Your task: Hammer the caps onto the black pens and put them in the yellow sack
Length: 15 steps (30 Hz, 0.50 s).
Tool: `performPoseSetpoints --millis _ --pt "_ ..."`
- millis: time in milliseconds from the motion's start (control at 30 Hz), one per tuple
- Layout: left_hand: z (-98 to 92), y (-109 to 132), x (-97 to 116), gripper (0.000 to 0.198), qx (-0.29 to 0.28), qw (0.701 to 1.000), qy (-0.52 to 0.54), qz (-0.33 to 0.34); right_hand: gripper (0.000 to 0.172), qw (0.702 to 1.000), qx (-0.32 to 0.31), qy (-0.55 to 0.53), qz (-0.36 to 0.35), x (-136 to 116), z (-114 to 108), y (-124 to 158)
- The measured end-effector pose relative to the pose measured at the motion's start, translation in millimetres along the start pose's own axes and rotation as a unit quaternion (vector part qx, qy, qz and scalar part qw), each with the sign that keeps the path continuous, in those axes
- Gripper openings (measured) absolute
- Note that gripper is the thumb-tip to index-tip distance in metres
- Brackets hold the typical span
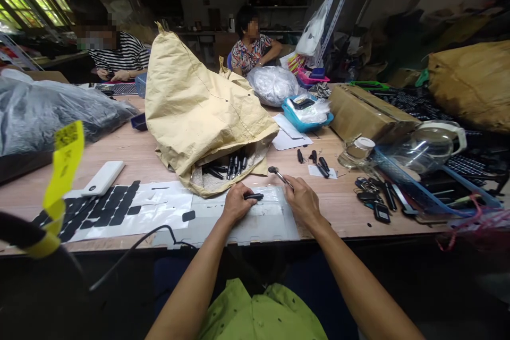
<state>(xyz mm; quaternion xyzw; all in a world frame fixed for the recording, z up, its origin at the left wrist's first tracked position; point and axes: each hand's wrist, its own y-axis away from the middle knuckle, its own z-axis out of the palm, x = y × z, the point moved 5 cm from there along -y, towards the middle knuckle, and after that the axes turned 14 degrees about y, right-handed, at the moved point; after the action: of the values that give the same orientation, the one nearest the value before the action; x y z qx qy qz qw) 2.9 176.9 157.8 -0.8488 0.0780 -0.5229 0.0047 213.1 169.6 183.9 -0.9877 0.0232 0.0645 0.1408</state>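
My left hand [236, 204] is closed on a short black cylindrical piece [255, 196], which it holds down on the grey-white work sheet [279, 223]. My right hand [303, 201] grips a small hammer [283, 177] with a metal shaft. The hammer's dark, rounded head is raised up and to the right of the black piece, apart from it. Just beyond my hands, a large tan sack [207, 111] lies with its mouth facing me. Several similar black cylinders [236, 166] show inside that mouth.
Black stickers [115, 204] and a white power bank [104, 178] lie to the left, with a cable at the table edge. On the right are loose black pieces [323, 163], key fobs [372, 199], a glass jar [356, 153] and a blue basket [422, 191]. Two people sit across the table.
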Motion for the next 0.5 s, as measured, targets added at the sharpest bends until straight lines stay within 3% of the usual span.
performPoseSetpoints --millis 100,200,500 --pt "2.0 2 1 0.014 -0.004 1.0 -0.02 0.011 0.037 0.997 -0.016 0.073 0.026 15 15 -21" --pt "4.5 5 4 0.02 -0.002 0.998 -0.049 0.035 0.035 0.993 0.005 0.119 0.022 18 27 -31" --pt "3.3 9 6 0.01 -0.019 0.994 -0.074 0.077 0.037 0.986 0.049 0.157 0.024 4 37 -30"
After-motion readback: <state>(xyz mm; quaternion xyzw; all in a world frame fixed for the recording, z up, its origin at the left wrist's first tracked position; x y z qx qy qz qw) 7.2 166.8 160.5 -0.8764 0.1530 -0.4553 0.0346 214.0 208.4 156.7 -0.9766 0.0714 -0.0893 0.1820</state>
